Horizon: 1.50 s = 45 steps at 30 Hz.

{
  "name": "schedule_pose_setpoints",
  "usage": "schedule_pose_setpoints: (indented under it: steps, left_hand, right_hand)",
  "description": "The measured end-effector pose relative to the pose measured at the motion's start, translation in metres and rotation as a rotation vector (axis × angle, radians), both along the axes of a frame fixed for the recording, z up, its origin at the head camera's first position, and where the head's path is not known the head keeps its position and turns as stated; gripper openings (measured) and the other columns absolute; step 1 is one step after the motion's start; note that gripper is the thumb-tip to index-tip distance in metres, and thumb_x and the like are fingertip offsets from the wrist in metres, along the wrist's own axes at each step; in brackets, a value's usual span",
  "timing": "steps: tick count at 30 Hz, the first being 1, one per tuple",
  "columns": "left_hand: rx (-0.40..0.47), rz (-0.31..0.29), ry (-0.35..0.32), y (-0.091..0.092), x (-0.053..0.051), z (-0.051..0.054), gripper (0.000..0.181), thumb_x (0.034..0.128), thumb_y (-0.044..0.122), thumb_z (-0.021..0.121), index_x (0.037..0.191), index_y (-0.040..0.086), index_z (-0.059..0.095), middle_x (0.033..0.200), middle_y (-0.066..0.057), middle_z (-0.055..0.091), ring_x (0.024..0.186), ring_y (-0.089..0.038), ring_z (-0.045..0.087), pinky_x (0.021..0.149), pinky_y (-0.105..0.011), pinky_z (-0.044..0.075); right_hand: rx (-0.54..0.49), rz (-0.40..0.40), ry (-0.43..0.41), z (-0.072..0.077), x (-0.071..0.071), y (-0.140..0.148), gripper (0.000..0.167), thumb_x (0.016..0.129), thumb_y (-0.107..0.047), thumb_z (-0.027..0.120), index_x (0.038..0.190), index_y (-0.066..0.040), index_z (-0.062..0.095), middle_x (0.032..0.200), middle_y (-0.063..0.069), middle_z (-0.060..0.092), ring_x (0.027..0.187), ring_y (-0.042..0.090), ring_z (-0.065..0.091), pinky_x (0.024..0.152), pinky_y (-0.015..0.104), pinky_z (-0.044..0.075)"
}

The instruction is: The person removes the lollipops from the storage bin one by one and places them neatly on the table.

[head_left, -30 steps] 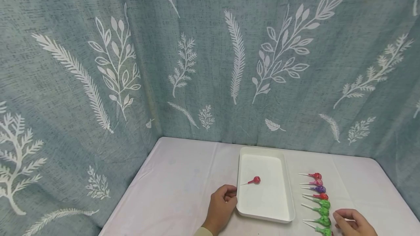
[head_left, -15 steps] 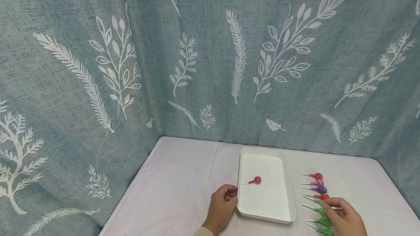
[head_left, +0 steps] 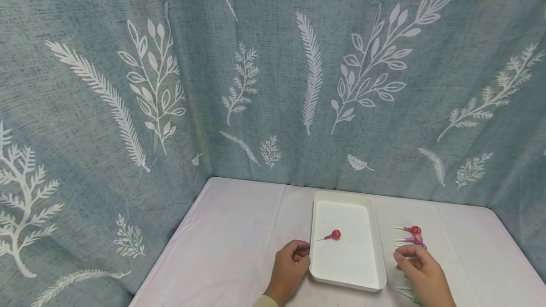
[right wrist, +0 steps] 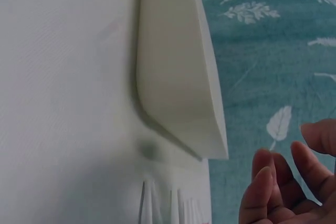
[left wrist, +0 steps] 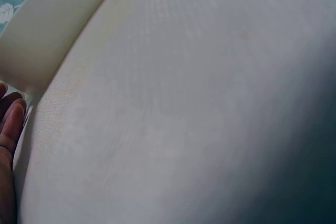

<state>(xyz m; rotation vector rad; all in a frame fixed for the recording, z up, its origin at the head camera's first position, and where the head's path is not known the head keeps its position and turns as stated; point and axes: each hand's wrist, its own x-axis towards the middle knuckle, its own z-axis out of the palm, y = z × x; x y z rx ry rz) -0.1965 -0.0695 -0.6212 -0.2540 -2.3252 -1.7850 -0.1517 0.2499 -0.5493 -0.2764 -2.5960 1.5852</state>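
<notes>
My left hand (head_left: 287,269) rests beside the white tray (head_left: 379,269), its bent fingers touching the left wall. In the left wrist view, fingertips (left wrist: 16,114) lie by that wall; no grip around it shows. One red lollipop (head_left: 335,234) lies inside the tray. My right hand (head_left: 420,269) hovers over the row of lollipops to the right, fingers loosely bent and apart; the right wrist view shows nothing between them. A red lollipop (head_left: 414,229) and a pink lollipop (head_left: 415,239) show beyond it, a green lollipop (head_left: 414,299) nearer. The hand hides most others.
A white cloth (head_left: 239,231) covers the table. Blue-green curtains (head_left: 273,84) with white leaf prints stand behind it and at the sides. In the right wrist view, several white lollipop sticks (right wrist: 147,203) point toward the tray.
My right hand has moved left and away from me across the lollipop row, toward the tray, covering the middle lollipops. The left hand and tray have stayed put.
</notes>
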Motion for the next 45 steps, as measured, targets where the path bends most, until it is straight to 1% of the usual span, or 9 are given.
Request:
schedule_pose_setpoints:
  steps: [3, 5, 7, 12, 15, 22, 27, 34, 45]
  left_hand:
    - [0.002, -0.001, 0.001, 0.0, 0.0, -0.001, 0.029, 0.0835, -0.003, 0.066, 0.108, 0.006, 0.078, 0.094, 0.003, 0.075, 0.077, -0.009, 0.066, 0.071, -0.023, 0.055]
    - [0.001, -0.001, -0.001, -0.001, 0.0, -0.001, 0.028, 0.0835, -0.003, 0.066, 0.108, 0.006, 0.078, 0.095, 0.003, 0.075, 0.078, -0.009, 0.066, 0.071, -0.023, 0.055]
    - [0.002, -0.004, -0.003, -0.001, -0.001, -0.001, 0.029, 0.0834, -0.003, 0.066, 0.108, 0.006, 0.078, 0.096, 0.003, 0.075, 0.078, -0.009, 0.066, 0.071, -0.023, 0.056]
    - [0.014, -0.013, -0.005, -0.001, -0.001, -0.002, 0.029, 0.0826, -0.002, 0.066, 0.108, 0.006, 0.078, 0.097, 0.003, 0.075, 0.078, -0.009, 0.066, 0.071, -0.024, 0.056]
    - [0.016, -0.011, 0.001, -0.001, -0.001, -0.002, 0.028, 0.0828, -0.002, 0.067, 0.107, 0.006, 0.078, 0.097, 0.003, 0.076, 0.078, -0.009, 0.067, 0.071, -0.024, 0.056]
    - [0.0, -0.002, 0.007, -0.001, -0.002, -0.004, 0.028, 0.0827, -0.002, 0.068, 0.107, 0.007, 0.078, 0.097, 0.004, 0.076, 0.078, -0.008, 0.066, 0.071, -0.023, 0.056]
    - [0.004, -0.005, 0.001, -0.001, -0.002, -0.003, 0.028, 0.0826, -0.003, 0.068, 0.107, 0.006, 0.078, 0.096, 0.004, 0.075, 0.078, -0.008, 0.067, 0.07, -0.023, 0.056]
    - [0.002, -0.006, -0.011, -0.001, -0.001, -0.001, 0.028, 0.0823, -0.002, 0.068, 0.107, 0.006, 0.078, 0.094, 0.004, 0.074, 0.077, -0.008, 0.066, 0.07, -0.023, 0.055]
    - [0.01, 0.001, -0.013, 0.0, -0.001, -0.001, 0.027, 0.083, -0.002, 0.068, 0.106, 0.006, 0.079, 0.092, 0.004, 0.074, 0.076, -0.008, 0.066, 0.07, -0.023, 0.055]
  right_hand:
    - [0.002, 0.027, 0.054, 0.001, -0.004, -0.008, 0.026, 0.108, -0.018, 0.069, 0.124, 0.003, 0.068, 0.117, 0.014, 0.071, 0.089, 0.017, 0.071, 0.073, 0.03, 0.058]
    - [0.0, 0.039, 0.068, 0.001, -0.008, -0.012, 0.025, 0.107, -0.017, 0.07, 0.122, 0.003, 0.068, 0.115, 0.013, 0.072, 0.088, 0.017, 0.071, 0.072, 0.029, 0.058]
    - [0.002, 0.04, 0.052, 0.002, -0.012, -0.016, 0.025, 0.107, -0.017, 0.07, 0.122, 0.003, 0.068, 0.113, 0.013, 0.072, 0.087, 0.018, 0.071, 0.072, 0.029, 0.058]
    - [0.009, 0.044, -0.018, 0.002, -0.021, -0.026, 0.027, 0.107, -0.019, 0.071, 0.123, 0.002, 0.067, 0.112, 0.01, 0.072, 0.091, 0.02, 0.07, 0.073, 0.029, 0.058]
    - [0.004, 0.05, -0.03, 0.004, -0.026, -0.033, 0.027, 0.106, -0.019, 0.071, 0.123, 0.001, 0.067, 0.111, 0.01, 0.072, 0.093, 0.023, 0.07, 0.072, 0.029, 0.058]
    - [-0.05, 0.064, 0.001, 0.009, -0.036, -0.051, 0.023, 0.105, -0.016, 0.072, 0.12, 0.001, 0.069, 0.109, 0.009, 0.071, 0.091, 0.022, 0.068, 0.072, 0.031, 0.058]
    - [-0.073, 0.091, 0.031, 0.008, -0.044, -0.064, 0.021, 0.105, -0.013, 0.072, 0.119, 0.001, 0.069, 0.113, 0.01, 0.071, 0.089, 0.021, 0.069, 0.071, 0.03, 0.058]
    - [-0.116, 0.131, 0.072, 0.005, -0.055, -0.078, 0.022, 0.103, -0.011, 0.073, 0.119, 0.004, 0.068, 0.115, 0.012, 0.07, 0.089, 0.022, 0.07, 0.07, 0.031, 0.058]
    - [-0.136, 0.123, 0.008, -0.002, -0.074, -0.089, 0.025, 0.104, -0.013, 0.07, 0.122, 0.003, 0.066, 0.115, 0.014, 0.068, 0.092, 0.024, 0.071, 0.075, 0.035, 0.057]
